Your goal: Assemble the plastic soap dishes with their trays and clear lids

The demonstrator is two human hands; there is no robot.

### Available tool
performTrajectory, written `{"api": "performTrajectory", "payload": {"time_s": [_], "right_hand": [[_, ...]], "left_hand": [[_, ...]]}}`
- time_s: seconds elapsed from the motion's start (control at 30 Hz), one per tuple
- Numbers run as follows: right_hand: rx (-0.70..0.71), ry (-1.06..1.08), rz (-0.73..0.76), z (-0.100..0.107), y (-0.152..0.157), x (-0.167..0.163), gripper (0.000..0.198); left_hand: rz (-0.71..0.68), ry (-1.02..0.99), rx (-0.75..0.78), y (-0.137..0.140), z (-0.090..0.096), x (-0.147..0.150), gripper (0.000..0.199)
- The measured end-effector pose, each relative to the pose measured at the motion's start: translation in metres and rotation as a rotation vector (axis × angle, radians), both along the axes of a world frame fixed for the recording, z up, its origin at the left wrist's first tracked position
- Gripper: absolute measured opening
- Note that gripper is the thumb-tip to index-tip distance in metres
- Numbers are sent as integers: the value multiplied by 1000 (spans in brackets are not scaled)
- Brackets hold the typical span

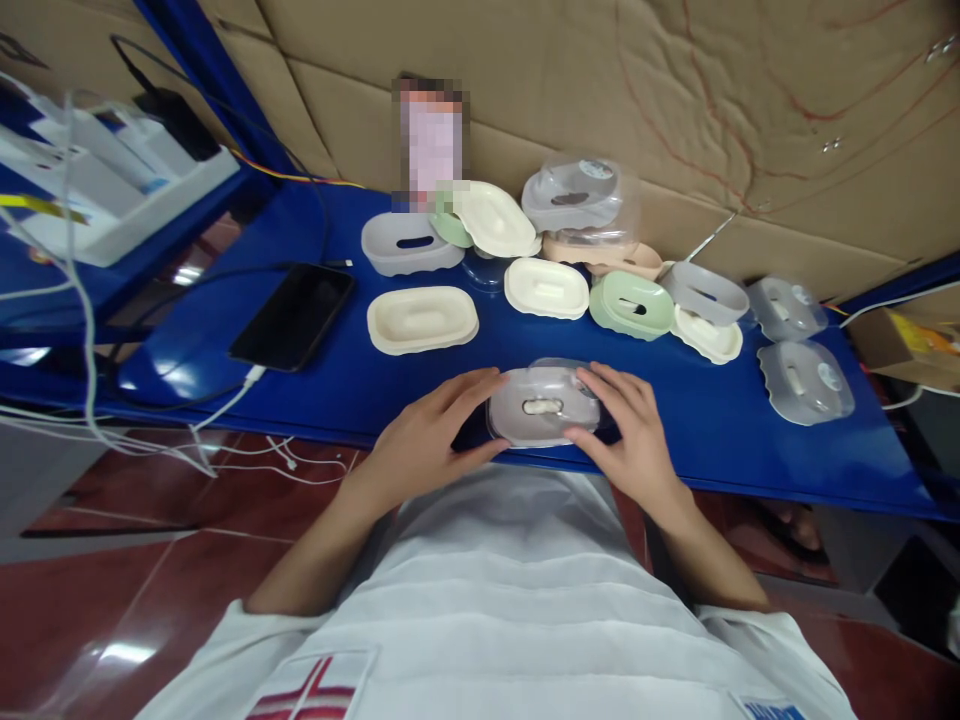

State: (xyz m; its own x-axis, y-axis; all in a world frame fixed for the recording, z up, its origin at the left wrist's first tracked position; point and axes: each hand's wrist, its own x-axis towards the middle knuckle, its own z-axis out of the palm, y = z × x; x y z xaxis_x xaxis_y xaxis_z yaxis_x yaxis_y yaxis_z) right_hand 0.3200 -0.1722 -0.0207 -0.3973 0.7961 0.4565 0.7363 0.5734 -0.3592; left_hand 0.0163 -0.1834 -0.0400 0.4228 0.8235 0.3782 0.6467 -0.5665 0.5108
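Note:
At the near edge of the blue table, a grey soap dish (510,410) sits with a clear plastic cover (559,380) over it. A whitish piece shows in the slot at its middle. My left hand (435,430) grips the left end, thumb at the front and fingers at the back. Around the right end, my right hand (626,430) holds the dish and cover in the same way. Whether the cover is fully seated cannot be made out. Just behind lie a cream tray (422,320), a smaller cream tray (546,288) and a green dish (632,305).
A black phone (292,315) with a white cable lies at left. Two covered dishes, one nearer (806,382) and one farther (787,308), stand at right. More grey dishes (412,243) are at the back. A power strip (127,215) is far left; cardboard (525,80) lines the back.

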Motion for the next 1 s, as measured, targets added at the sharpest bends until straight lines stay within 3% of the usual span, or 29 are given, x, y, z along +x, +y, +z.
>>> {"api": "performTrajectory", "payload": {"time_s": [0.2, 0.3, 1.0], "right_hand": [[79, 24, 245, -10, -5, -6, 77], [71, -15, 325, -11, -5, 1, 80], [185, -65, 298, -6, -1, 19, 86]], "left_hand": [[-81, -52, 243, 1, -5, -4, 57], [-137, -86, 276, 3, -7, -6, 49], [-83, -11, 318, -3, -10, 8, 54]]}}
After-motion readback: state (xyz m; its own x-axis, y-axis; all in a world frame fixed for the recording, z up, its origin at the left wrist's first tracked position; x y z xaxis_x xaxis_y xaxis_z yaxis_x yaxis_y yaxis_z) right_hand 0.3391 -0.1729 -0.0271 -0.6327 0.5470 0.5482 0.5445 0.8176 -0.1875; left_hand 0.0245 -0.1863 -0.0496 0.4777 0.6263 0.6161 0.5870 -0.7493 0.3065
